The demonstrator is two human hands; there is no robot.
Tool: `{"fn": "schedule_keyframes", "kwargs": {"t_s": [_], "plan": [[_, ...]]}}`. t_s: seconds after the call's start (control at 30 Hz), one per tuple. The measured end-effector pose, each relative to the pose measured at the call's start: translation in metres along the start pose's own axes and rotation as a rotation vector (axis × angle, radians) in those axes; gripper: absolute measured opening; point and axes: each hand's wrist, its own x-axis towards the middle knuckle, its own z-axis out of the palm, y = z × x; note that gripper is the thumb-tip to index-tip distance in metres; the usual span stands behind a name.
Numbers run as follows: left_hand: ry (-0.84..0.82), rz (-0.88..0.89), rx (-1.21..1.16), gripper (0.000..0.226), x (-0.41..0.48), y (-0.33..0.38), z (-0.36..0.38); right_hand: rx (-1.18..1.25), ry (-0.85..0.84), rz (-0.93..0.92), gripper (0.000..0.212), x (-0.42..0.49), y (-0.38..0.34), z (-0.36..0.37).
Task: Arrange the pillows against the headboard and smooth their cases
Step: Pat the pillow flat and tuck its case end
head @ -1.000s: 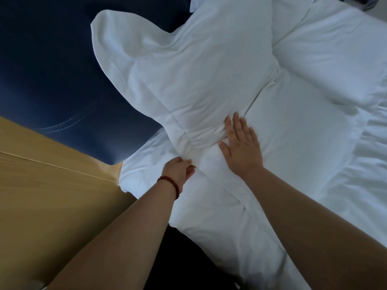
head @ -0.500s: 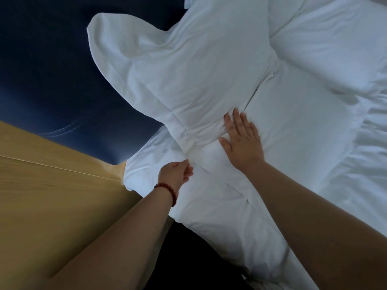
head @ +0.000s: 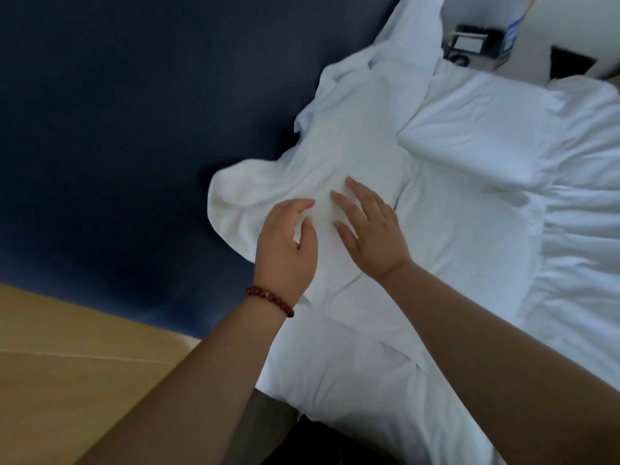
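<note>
A white pillow (head: 355,142) leans against the dark blue headboard (head: 134,129), its case loose and creased with a floppy corner at the left. Both hands rest flat on its lower part. My left hand (head: 285,250), with a red bead bracelet on the wrist, lies palm down with fingers spread. My right hand (head: 369,233) lies beside it, fingers apart, nothing held. A second white pillow (head: 469,236) lies flat in front of the first, and a third pillow (head: 486,129) sits to its right by the headboard.
A tan wooden surface (head: 84,364) runs along the bed's left side below the headboard. Rumpled white bedding (head: 580,263) covers the right. A bedside stand with a dark device (head: 469,45) shows at the top right.
Both hands moved up onto the leaning pillow; the left hand let go of the case edge and opened flat. The view shifted, and the pillow's raised left corner has dropped lower.
</note>
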Motion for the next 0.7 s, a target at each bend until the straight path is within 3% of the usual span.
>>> {"fn": "schedule_keyframes", "kwargs": {"t_s": [0.13,0.27,0.43,0.57,0.7], "plan": [[0.052,0.163,0.247,0.034,0.036,0.013,-0.015,-0.001,-0.041,-0.038,0.052,0.043,-0.009,-0.019],[0.006,0.170,0.562,0.045,0.064,0.022,-0.019,-0.006,-0.093,-0.123,0.052,0.085,-0.012,-0.038],[-0.074,0.050,0.875,0.047,0.072,0.029,-0.023,0.003,-0.124,-0.259,0.047,0.135,-0.004,-0.048],[-0.094,-0.054,1.110,0.016,0.069,0.038,-0.028,0.024,-0.274,-0.343,0.054,0.164,0.003,-0.052],[-0.113,-0.151,1.149,0.025,0.065,0.042,-0.026,0.154,-0.409,-0.362,0.043,0.180,0.014,-0.055]]}}
